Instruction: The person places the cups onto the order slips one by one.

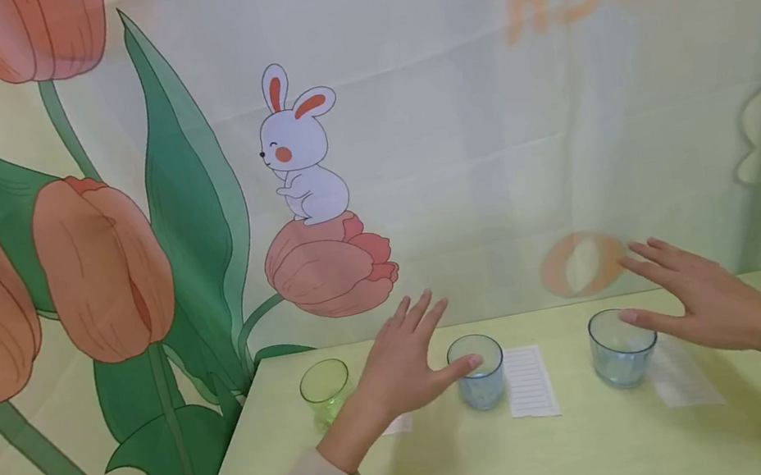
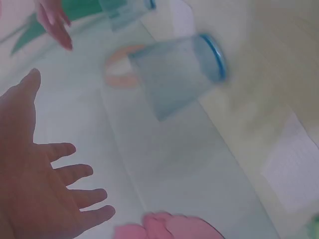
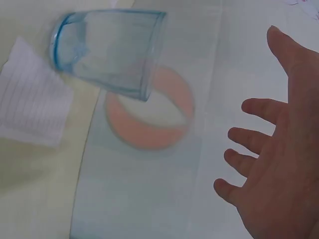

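Observation:
Three glasses stand upright in a row on the table (image 1: 463, 473): a green glass (image 1: 326, 394) on the left, a blue glass (image 1: 482, 384) in the middle and another blue glass (image 1: 620, 361) on the right. My left hand (image 1: 404, 362) is raised between the green and the middle glass, fingers spread, holding nothing. In the head view its thumb overlaps the middle glass's rim; the left wrist view shows a gap between them. Fingers extended, my right hand (image 1: 707, 294) hovers beside the right glass, apart from it in the right wrist view (image 3: 279, 149).
Lined paper slips lie by the glasses: one (image 1: 530, 381) right of the middle glass, one (image 1: 682, 372) by the right glass, and one (image 1: 400, 424) partly hidden under my left arm. A printed cloth (image 1: 454, 134) with tulips and a rabbit hangs behind the table.

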The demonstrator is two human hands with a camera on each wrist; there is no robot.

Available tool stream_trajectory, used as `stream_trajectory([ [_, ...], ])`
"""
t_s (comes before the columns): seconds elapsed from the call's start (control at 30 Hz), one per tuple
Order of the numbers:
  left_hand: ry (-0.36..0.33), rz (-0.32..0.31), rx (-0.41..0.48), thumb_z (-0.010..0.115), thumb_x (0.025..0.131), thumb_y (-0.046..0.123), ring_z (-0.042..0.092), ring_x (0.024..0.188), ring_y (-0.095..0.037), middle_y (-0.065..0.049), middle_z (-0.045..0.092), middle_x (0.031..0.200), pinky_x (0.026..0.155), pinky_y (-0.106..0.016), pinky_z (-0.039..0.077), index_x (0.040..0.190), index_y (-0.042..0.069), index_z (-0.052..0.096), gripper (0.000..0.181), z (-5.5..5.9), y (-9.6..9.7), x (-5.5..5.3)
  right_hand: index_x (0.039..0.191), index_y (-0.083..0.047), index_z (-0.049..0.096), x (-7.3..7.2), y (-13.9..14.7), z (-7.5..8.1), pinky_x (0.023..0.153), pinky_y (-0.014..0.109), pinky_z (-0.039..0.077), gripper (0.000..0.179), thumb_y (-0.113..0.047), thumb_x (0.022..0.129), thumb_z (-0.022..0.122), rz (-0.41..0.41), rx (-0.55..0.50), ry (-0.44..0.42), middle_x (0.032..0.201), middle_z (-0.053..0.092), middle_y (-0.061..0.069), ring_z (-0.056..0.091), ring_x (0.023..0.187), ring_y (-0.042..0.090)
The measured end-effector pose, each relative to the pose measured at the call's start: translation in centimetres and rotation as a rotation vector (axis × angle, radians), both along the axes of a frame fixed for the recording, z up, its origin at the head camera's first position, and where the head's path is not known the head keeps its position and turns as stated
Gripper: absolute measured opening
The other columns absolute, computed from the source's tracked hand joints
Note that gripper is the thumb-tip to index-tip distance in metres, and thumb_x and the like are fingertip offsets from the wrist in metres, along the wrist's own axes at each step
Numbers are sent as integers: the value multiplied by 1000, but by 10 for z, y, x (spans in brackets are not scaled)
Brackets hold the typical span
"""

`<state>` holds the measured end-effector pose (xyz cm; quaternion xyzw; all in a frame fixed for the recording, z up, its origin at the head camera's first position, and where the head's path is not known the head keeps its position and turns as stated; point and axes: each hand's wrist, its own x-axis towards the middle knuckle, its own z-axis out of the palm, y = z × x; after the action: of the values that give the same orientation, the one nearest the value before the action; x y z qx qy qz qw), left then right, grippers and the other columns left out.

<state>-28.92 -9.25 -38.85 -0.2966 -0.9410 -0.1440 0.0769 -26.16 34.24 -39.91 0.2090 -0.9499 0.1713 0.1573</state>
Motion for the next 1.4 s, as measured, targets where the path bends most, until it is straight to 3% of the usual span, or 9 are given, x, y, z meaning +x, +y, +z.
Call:
stream_trajectory([
  [0.2, 105, -107, 83, 56, 98, 74, 24, 161, -28, 0, 30, 173, 127, -47, 29, 166, 19, 37, 89, 3, 44, 27, 162, -5, 42, 5, 27, -8, 111, 80, 25, 80, -40, 98, 76, -9, -63, -24, 167, 35, 25, 24, 155, 50],
  [0.4, 92, -174, 135, 60, 98, 72, 31, 158, -20, 3, 37, 169, 120, -41, 42, 164, 19, 40, 87, -34, 88, 44, 163, -4, 38, 19, 62, -33, 115, 76, 24, 83, -40, 99, 76, -75, -117, -93, 161, 41, 30, 36, 144, 58],
  [0.5, 59, -175, 170, 63, 96, 70, 36, 155, -17, 3, 39, 168, 118, -36, 44, 164, 19, 40, 88, -51, 103, 47, 163, -7, 41, 23, 76, -53, 125, 50, 23, 81, -41, 99, 76, -113, -115, -93, 158, 46, 28, 38, 148, 48],
  [0.7, 8, -130, 257, 65, 96, 70, 44, 148, -11, 7, 40, 165, 113, -29, 47, 165, 18, 35, 91, -72, 134, 38, 157, -9, 50, 26, 86, -90, 115, 27, 30, 76, -41, 95, 81, -104, -71, -91, 154, 53, 25, 41, 147, 23],
  [0.8, -37, -90, 330, 69, 95, 67, 49, 144, -11, 9, 42, 162, 111, -27, 48, 165, 18, 35, 92, -81, 150, 31, 154, -5, 53, 24, 86, -105, 110, 2, 13, 76, -37, 92, 84, -49, -66, -75, 152, 54, 27, 27, 148, -3],
  [0.83, -53, -81, 352, 70, 94, 66, 51, 142, -11, 9, 42, 162, 110, -27, 48, 165, 19, 35, 92, -84, 156, 29, 153, -5, 54, 24, 86, -109, 99, -6, 6, 76, -37, 91, 85, -35, -61, -57, 151, 55, 27, 21, 142, -15],
  [0.93, -86, -73, 401, 75, 92, 64, 54, 139, -12, 10, 43, 160, 108, -27, 49, 164, 17, 36, 94, -90, 173, 23, 149, 0, 57, 23, 84, -120, 99, -7, 7, 76, -33, 88, 88, 16, -52, -16, 146, 58, 28, 11, 130, -30],
  [1.17, -102, -52, 402, 77, 88, 68, 51, 141, -11, 10, 41, 162, 109, -27, 49, 165, 18, 34, 101, -95, 206, 12, 145, 7, 57, 23, 80, -136, 103, -6, 6, 77, -33, 87, 88, 65, -9, 5, 143, 60, 30, 7, 130, -30],
  [1.4, -173, -40, 382, 71, 87, 75, 47, 145, -12, 8, 37, 165, 112, -29, 47, 168, 21, 29, 106, -103, 222, -4, 148, 1, 58, 21, 79, -142, 104, -5, 5, 72, -34, 91, 85, 62, 39, 16, 147, 59, 24, 9, 135, -25],
])
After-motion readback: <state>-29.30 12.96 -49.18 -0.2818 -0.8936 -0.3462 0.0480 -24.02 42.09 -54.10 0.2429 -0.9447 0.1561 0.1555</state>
